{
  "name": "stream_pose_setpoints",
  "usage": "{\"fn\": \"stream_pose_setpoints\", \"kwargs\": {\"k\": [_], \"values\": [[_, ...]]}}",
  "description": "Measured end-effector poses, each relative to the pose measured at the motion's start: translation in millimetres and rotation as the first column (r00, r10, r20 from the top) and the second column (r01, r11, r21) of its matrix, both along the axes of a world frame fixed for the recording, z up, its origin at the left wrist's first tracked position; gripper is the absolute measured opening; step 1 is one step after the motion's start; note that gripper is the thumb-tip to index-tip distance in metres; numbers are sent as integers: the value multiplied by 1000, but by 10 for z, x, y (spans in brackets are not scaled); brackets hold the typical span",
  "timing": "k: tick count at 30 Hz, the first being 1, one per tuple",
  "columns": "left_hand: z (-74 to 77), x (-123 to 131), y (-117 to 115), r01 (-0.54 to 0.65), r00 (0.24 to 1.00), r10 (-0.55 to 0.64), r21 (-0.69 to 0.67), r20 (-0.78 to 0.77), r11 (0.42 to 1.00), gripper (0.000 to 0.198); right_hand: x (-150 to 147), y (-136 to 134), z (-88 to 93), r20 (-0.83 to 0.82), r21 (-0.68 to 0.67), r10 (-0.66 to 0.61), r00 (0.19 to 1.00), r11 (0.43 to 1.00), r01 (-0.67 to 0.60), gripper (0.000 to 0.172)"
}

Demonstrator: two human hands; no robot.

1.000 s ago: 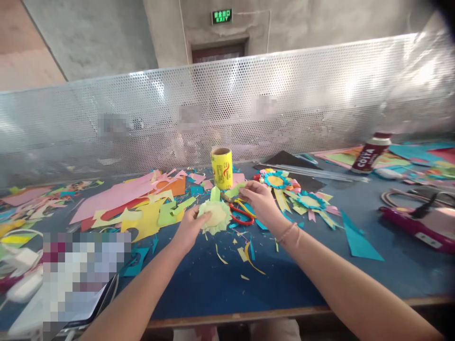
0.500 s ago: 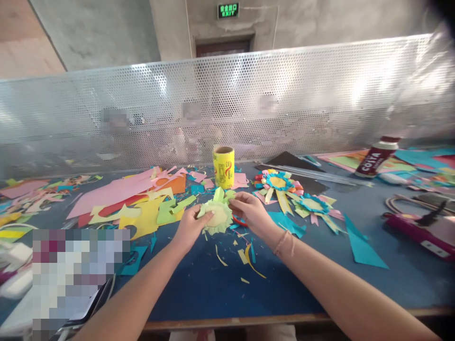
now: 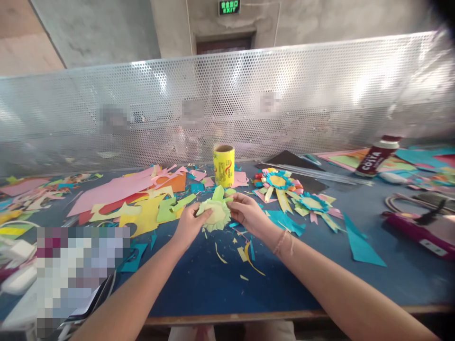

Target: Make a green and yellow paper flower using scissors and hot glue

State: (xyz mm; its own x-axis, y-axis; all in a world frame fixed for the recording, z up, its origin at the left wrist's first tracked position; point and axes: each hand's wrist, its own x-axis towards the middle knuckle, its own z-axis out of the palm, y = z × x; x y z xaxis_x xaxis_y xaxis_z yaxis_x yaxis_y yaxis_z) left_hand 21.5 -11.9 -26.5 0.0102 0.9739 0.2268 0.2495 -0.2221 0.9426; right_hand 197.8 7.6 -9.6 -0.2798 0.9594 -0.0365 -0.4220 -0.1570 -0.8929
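In the head view a pale green paper rosette (image 3: 217, 215) with a frilled edge and a cream round middle is held above the table. My left hand (image 3: 194, 221) pinches its left side, thumb across the middle. At its right edge my right hand (image 3: 248, 211) is closed with fingertips pressed together on the green paper. A light green strip sticks up from the rosette's top. Behind it stands a yellow roll (image 3: 224, 166) with a hollow core. To the right lie a finished-looking blue-edged rosette (image 3: 277, 181) with coloured ribbons and another blue-edged rosette (image 3: 313, 202).
Cut paper scraps (image 3: 142, 213) spread over the left of the blue table (image 3: 213, 293). A pixelated area covers the lower left. On the right are a dark red Costa bottle (image 3: 377, 157), a purple power strip (image 3: 421, 232) and a blue paper piece (image 3: 360, 244). A perforated metal screen (image 3: 227, 94) closes the back.
The rosette has tilted slightly in my hands, and its middle now faces a little more upward. My right hand has shifted slightly; both hands keep hold of the paper.
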Motion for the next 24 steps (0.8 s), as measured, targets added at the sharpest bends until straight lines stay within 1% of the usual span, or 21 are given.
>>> {"fn": "stream_pose_setpoints", "kwargs": {"k": [5, 13, 16, 18, 21, 24], "values": [[10, -2, -9, -15, 999, 15, 3, -28, 1000, 33, -7, -20, 26, -17, 14, 35, 999, 999, -35, 22], [62, 28, -69, -25, 1000, 24, -30, -12, 999, 33, -17, -57, 77, -36, -27, 36, 999, 999, -37, 23], [67, 48, -87, -34, 999, 34, -32, -4, 999, 33, -30, -67, 84, -36, 9, 54, 998, 999, -54, 25], [76, 58, -98, -31, 999, 31, -29, -8, 999, 32, -45, -75, 80, -28, 44, 64, 998, 997, -62, 29], [99, 65, -113, -23, 999, 22, -23, -46, 999, 31, -62, -84, 63, -3, 64, 72, 997, 995, -72, 35], [124, 65, -123, -24, 995, 22, -14, -94, 1000, 29, -63, -86, 45, 32, 76, 67, 997, 995, -69, 37]]}}
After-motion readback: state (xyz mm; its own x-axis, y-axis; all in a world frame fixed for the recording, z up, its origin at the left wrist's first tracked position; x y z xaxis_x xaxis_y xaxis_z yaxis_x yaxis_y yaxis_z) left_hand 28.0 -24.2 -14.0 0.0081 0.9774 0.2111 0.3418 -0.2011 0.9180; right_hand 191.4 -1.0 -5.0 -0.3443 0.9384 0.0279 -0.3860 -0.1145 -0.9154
